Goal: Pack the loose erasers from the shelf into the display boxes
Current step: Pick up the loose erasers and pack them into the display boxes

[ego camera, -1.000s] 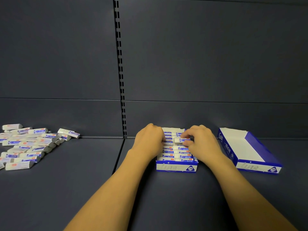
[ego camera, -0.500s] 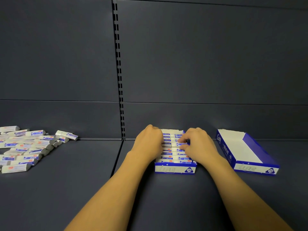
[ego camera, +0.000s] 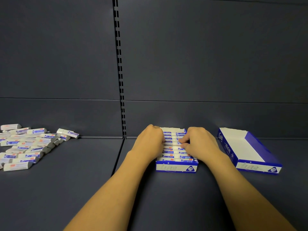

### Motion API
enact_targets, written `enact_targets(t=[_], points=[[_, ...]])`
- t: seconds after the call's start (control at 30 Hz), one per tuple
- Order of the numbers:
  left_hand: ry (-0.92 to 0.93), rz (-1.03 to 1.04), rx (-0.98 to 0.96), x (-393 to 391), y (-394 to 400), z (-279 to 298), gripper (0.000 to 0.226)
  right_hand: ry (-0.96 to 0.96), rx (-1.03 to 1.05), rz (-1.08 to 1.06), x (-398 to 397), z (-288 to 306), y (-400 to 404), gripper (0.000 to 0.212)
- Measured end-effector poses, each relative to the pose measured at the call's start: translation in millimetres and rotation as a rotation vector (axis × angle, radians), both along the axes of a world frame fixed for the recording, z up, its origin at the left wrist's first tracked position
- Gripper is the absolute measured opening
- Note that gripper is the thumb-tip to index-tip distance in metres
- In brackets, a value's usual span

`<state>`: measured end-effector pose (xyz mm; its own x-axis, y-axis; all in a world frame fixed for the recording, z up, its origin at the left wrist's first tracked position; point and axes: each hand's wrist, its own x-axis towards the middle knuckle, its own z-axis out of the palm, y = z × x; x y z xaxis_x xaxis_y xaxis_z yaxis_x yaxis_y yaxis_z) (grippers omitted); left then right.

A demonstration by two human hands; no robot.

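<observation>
Now both hands — left hand, right hand — are curling fingers onto erasers lying crosswise under them in the box.

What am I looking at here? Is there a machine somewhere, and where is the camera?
No machine: a person works with bare hands, and the camera sits on their head, looking forward and down. On the dark shelf, the left hand and right hand rest with curled fingers on the rows of erasers in a blue-and-white display box, apparently pressing them into place. Whether either hand pinches one eraser, I cannot tell. A second display box stands empty on the right. Loose erasers lie piled on the left.
</observation>
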<state>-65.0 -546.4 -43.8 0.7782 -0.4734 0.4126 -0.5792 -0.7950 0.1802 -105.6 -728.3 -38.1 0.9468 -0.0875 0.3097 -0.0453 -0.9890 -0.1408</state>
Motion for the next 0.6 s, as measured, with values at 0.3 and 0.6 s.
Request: enact_targets(t=[0.3,0.6], points=[[-0.005,-0.005,-0.021,1.1,-0.6,-2.1,0.02,-0.022,-0.109,0.035,-5.5,2.4,4.1,0.022],[-0.002,-0.007,-0.027,2.5,-0.3,-3.3,0.019,-0.014,-0.106,0.037,-7.5,0.1,4.9,0.028]])
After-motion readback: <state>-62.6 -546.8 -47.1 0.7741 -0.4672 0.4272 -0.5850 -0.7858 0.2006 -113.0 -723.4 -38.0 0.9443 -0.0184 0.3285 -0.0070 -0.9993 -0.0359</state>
